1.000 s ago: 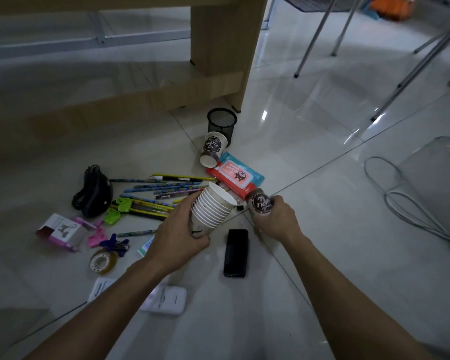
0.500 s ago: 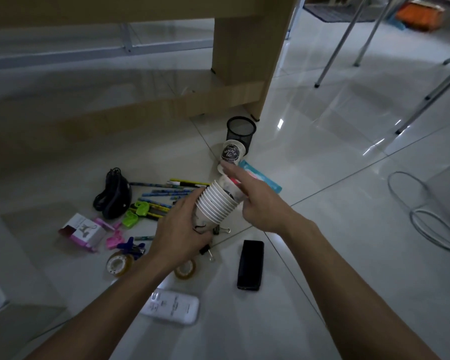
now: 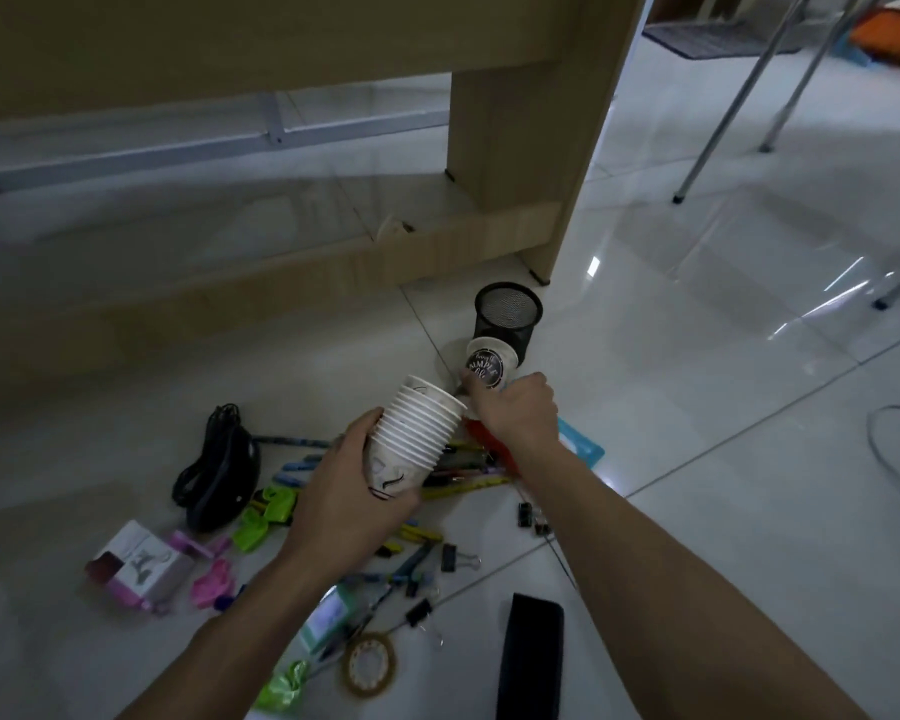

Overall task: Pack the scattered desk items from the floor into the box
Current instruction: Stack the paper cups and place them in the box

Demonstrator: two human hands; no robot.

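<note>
Two hands: left [image 3: 352, 491] grips cup stack [image 3: 418, 433], right [image 3: 515, 413] reaches.

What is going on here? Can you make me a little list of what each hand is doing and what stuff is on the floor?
left hand: holds a stack of paper cups, tilted
right hand: reaches to a single paper cup lying on its side; grip not clear
behind that cup: black mesh pen holder, upright
floor, left: black cable bundle, small pink and white box, pens
floor, near: tape roll, binder clips, black phone
packing box: not in view
</note>
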